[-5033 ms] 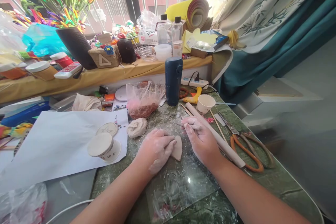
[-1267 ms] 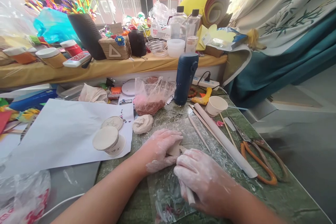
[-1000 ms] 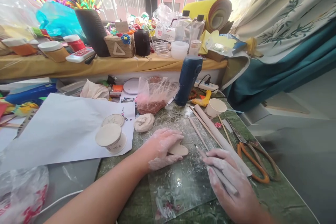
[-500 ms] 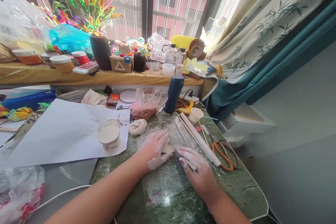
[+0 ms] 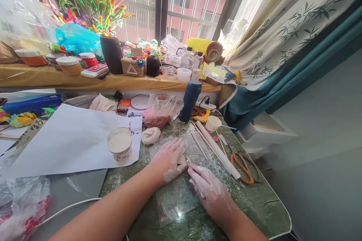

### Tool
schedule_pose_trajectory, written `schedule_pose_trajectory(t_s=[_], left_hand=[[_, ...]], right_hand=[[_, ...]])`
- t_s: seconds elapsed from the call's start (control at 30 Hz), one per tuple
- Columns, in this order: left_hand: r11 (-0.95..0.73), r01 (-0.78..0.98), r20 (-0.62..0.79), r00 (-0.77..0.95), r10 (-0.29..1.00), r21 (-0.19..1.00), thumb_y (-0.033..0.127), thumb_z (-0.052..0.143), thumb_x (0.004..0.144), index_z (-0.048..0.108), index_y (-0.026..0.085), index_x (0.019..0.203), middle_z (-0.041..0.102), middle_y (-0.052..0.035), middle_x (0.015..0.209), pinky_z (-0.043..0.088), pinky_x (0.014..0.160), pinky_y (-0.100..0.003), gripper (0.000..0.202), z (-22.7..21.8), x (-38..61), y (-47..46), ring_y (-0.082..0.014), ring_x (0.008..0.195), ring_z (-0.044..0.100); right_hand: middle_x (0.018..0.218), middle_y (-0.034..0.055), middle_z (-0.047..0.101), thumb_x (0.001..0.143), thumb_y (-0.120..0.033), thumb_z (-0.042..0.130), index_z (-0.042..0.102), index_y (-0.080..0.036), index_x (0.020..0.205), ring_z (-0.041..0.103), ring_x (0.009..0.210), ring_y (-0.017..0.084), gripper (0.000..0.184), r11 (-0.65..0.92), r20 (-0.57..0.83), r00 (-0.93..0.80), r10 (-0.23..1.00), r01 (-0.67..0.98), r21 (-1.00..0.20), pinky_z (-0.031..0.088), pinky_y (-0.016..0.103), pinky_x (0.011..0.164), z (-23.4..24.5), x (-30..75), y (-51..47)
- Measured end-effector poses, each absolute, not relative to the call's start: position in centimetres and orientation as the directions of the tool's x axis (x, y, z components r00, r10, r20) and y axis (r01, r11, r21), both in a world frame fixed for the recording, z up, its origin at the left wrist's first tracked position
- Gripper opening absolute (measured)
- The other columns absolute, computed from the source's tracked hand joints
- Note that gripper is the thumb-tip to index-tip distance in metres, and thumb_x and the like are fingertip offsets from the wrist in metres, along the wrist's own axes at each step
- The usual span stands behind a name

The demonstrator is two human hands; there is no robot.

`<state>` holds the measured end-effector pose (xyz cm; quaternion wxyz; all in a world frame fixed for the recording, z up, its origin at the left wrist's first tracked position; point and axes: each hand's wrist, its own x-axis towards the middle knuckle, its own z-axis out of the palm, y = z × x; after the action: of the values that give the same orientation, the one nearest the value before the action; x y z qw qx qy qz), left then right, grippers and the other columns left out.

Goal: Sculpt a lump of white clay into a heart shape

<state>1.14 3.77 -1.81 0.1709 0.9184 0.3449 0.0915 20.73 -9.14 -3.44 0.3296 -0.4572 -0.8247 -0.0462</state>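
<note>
My left hand (image 5: 169, 158), dusted white, lies flat with fingers stretched over a small flat piece of pale clay, which it almost fully hides. Close on its right, my right hand (image 5: 208, 190) is closed on a thin stick tool (image 5: 187, 160) whose tip points at the clay's edge. Both hands rest on a clear plastic sheet (image 5: 177, 199) spread on the green marble table (image 5: 254, 203). A lump of pale clay (image 5: 151, 135) sits just beyond my left hand.
A white rolling pin (image 5: 217, 150), thin sticks and orange-handled scissors (image 5: 243, 162) lie right of my hands. A paper cup (image 5: 212, 123), a dark blue bottle (image 5: 190, 100) and a plastic bag (image 5: 161, 110) stand behind. White paper (image 5: 65, 143) with a lidded tub (image 5: 121, 147) lies left.
My right hand has come in from the right, bringing the stick tool's tip up to the clay beside my left hand. The left hand stays on the clay. The camera has tilted upward.
</note>
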Motion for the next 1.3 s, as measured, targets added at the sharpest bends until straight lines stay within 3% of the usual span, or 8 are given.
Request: schedule_pose_trajectory(t_s=[0.13,0.63,0.73,1.3], left_hand=[[-0.717,0.585,0.087,0.749,0.657,0.38,0.056,0.057,0.095,0.038,0.012,0.157,0.037,-0.0184,0.165,0.029,0.125,-0.052,0.079,-2.43,1.11,3.91,-0.0345,0.155,0.03],[-0.724,0.588,0.08,0.754,0.652,0.361,0.05,0.062,0.091,0.038,0.012,0.158,0.038,-0.0181,0.164,0.029,0.124,-0.05,0.08,-2.48,1.18,4.03,-0.0349,0.154,0.031],[-0.725,0.585,0.095,0.751,0.654,0.364,0.054,0.06,0.092,0.038,0.013,0.157,0.038,-0.0184,0.164,0.03,0.123,-0.051,0.08,-2.62,1.13,4.08,-0.035,0.154,0.032],[-0.724,0.583,0.098,0.75,0.654,0.369,0.053,0.061,0.091,0.039,0.013,0.156,0.04,-0.0183,0.163,0.03,0.124,-0.05,0.08,-2.45,1.18,4.03,-0.035,0.153,0.034]], right_hand=[[0.139,0.015,0.067,0.104,-0.015,0.048,0.041,-0.022,0.159,0.065,0.128,0.028,0.057,0.532,0.571,-0.33,0.752,0.815,-0.228,0.062,0.045,0.102,-3.38,20.87,-9.3],[0.134,0.0165,0.069,0.102,-0.011,0.05,0.044,-0.02,0.157,0.065,0.128,0.029,0.056,0.555,0.56,-0.358,0.747,0.8,-0.229,0.062,0.046,0.102,-3.43,20.5,-9.35],[0.132,0.016,0.071,0.102,-0.011,0.05,0.044,-0.021,0.157,0.067,0.125,0.028,0.056,0.563,0.559,-0.361,0.746,0.79,-0.241,0.063,0.045,0.1,-3.36,20.58,-9.69],[0.141,0.0152,0.066,0.102,-0.011,0.047,0.041,-0.021,0.158,0.062,0.132,0.028,0.057,0.555,0.52,-0.381,0.764,0.8,-0.229,0.06,0.045,0.105,-3.98,21.28,-9.37]])
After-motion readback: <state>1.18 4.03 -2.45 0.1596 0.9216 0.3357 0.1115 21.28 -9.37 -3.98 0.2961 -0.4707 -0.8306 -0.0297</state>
